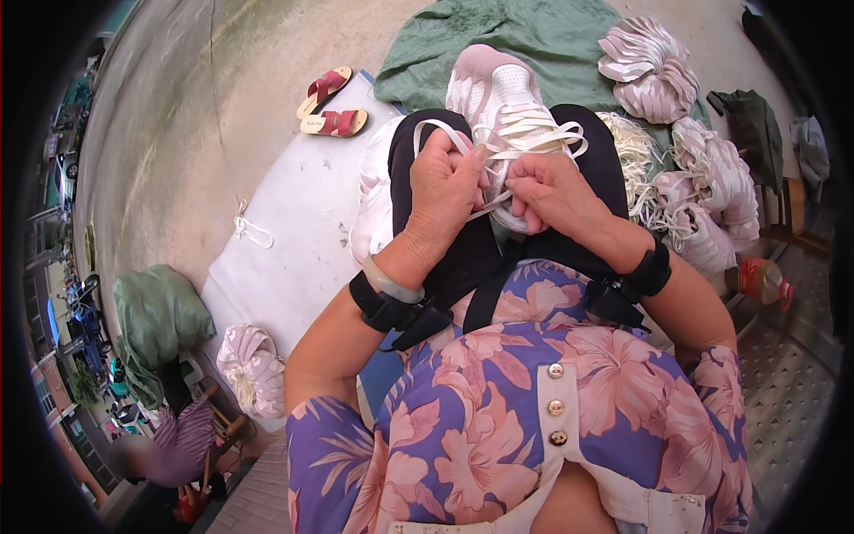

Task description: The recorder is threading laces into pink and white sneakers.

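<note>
A white sneaker with pale pink parts rests on my lap, between my knees in black trousers. Cream shoelaces run across its upper and spread loose at the sides. My left hand is closed on a shoelace; a loop of it arches above the fingers. On the other side of the shoe's opening, my right hand pinches a stretch of lace between thumb and fingers. A short piece of lace spans between the two hands. Fingers partly hide the sneaker's heel end.
Bundles of pale pink and white shoe parts lie at the right, beside a heap of loose laces. Red sandals sit at the upper left. A plastic bottle stands at right. A person sits at lower left.
</note>
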Available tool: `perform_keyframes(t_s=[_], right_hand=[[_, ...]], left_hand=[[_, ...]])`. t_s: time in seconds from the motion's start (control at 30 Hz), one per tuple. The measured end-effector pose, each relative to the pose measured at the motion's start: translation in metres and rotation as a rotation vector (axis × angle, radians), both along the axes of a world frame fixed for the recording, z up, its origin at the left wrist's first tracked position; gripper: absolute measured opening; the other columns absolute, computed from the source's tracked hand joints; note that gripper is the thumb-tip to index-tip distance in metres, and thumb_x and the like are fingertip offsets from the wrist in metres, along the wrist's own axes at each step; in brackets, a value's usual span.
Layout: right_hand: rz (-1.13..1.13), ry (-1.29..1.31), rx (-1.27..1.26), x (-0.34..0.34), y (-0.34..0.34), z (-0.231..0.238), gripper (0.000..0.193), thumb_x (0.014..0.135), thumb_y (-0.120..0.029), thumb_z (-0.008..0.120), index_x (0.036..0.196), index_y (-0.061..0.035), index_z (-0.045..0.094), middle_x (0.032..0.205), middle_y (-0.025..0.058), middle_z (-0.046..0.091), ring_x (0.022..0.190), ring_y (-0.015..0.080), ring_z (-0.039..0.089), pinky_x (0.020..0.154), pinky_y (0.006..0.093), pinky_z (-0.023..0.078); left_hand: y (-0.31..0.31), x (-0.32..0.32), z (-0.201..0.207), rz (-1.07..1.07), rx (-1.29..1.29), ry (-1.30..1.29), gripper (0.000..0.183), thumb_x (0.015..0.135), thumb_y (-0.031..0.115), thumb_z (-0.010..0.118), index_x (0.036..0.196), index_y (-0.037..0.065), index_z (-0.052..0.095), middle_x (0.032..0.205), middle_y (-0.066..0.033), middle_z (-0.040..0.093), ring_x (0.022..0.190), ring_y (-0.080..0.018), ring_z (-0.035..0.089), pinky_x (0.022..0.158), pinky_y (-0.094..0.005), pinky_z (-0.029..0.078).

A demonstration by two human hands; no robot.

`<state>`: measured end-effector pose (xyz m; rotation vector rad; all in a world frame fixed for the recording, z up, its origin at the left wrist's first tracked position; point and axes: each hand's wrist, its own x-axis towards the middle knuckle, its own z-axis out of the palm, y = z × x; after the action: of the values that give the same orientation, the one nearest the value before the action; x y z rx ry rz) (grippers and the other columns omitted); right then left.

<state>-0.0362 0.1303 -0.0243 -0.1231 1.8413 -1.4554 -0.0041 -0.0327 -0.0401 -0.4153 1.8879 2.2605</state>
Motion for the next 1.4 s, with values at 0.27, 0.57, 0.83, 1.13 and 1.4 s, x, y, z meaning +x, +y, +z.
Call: perform_keyframes(t_s=[0.27, 0.57, 0.83, 1.13, 1.4], right_hand=[[-0.062, 0.014, -0.019, 0.002, -0.004, -0.006, 0.013, 0.082, -0.008, 0.046, 0.076, -0.0012, 0.054, 0.061, 0.0044, 0.056, 0.042, 0.0088, 0.050, 0.037, 0.0223, 0.039], [-0.155, 0.014, -0.064, 0.005, -0.007, 0.002, 0.009, 0.082, -0.007, 0.048, 0.078, -0.0015, 0.053, 0.062, 0.0041, 0.055, 0.042, 0.0080, 0.050, 0.036, 0.0216, 0.039], [-0.155, 0.031, -0.113, 0.006, -0.010, -0.007, 0.007, 0.083, -0.006, 0.049, 0.084, -0.0009, 0.053, 0.062, 0.0039, 0.055, 0.042, 0.0081, 0.050, 0.036, 0.0216, 0.039], [-0.153, 0.081, -0.189, 0.006, -0.010, -0.018, 0.015, 0.085, -0.001, 0.048, 0.100, -0.0014, 0.051, 0.065, 0.0050, 0.056, 0.042, 0.0097, 0.053, 0.037, 0.0226, 0.042], [-0.122, 0.031, -0.202, 0.002, -0.012, -0.022, 0.009, 0.084, -0.002, 0.047, 0.091, -0.0013, 0.053, 0.063, 0.0061, 0.057, 0.042, 0.0109, 0.054, 0.036, 0.0234, 0.043]], left_hand=[[0.005, -0.011, -0.012, 0.066, -0.204, 0.092, 0.009, 0.090, 0.009, 0.052, 0.092, 0.003, 0.046, 0.062, -0.0037, 0.055, 0.043, -0.0061, 0.046, 0.039, -0.0195, 0.036], [0.005, -0.008, -0.023, 0.115, -0.383, 0.180, 0.008, 0.089, 0.008, 0.052, 0.087, 0.002, 0.046, 0.061, -0.0046, 0.056, 0.043, -0.0063, 0.048, 0.038, -0.0210, 0.038], [0.010, -0.006, -0.027, 0.132, -0.636, 0.360, 0.012, 0.085, 0.009, 0.056, 0.082, 0.001, 0.048, 0.058, -0.0085, 0.057, 0.046, -0.0132, 0.053, 0.044, -0.0289, 0.042], [0.010, -0.006, -0.016, 0.006, -0.910, 0.414, 0.017, 0.084, 0.014, 0.055, 0.080, -0.001, 0.047, 0.067, -0.0223, 0.057, 0.065, -0.0411, 0.057, 0.056, -0.0450, 0.043], [0.009, -0.005, -0.019, -0.053, -0.973, 0.450, 0.020, 0.086, 0.017, 0.053, 0.086, -0.001, 0.044, 0.067, -0.0239, 0.057, 0.067, -0.0430, 0.057, 0.060, -0.0500, 0.043]])
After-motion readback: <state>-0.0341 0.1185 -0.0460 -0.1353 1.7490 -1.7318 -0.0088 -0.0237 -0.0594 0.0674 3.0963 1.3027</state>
